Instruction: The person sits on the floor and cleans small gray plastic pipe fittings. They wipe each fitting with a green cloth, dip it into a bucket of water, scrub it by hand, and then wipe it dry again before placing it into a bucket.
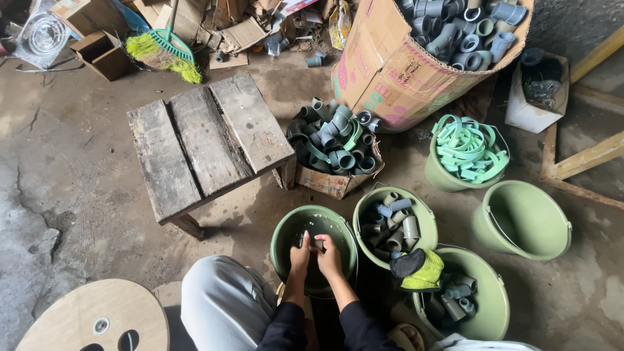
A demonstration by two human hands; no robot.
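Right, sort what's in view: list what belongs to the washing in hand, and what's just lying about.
In use:
- left hand and right hand, together on a small dark piece
- dark green bucket they work in
- buckets of grey pipe fittings
- yellow-and-black glove

Lying about:
- wooden stool
- green broom
- empty green bucket
- bucket of green straps

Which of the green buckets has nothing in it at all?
The light green bucket at far right, tilted on the floor. The others hold water, grey pipe fittings or green straps.
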